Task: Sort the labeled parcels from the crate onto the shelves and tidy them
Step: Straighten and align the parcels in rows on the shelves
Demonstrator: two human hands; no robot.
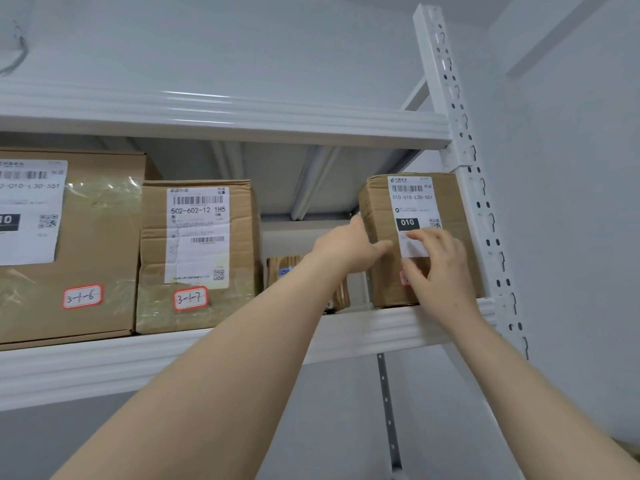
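Left hand [349, 244] grip holding side of rightmost parcel [379, 206], right hand [440, 268] flat on front, grip wide, red sticker [404, 278] mostly hidden beneath.

I see the left hand [349, 247] gripping the left side of the brown parcel [446, 202] at the right end of the shelf [207, 355], thumb on its front face. The right hand [438, 268] lies flat on that face, fingers over the white label [414, 206]. The parcel stands at the front edge, just beside the upright [478, 188]. 3-1-7 parcel [197, 258] and 3-1-6 parcel [86, 244] stand toward the left end. A small parcel [287, 271] lies nearer the back edge, in the gap.
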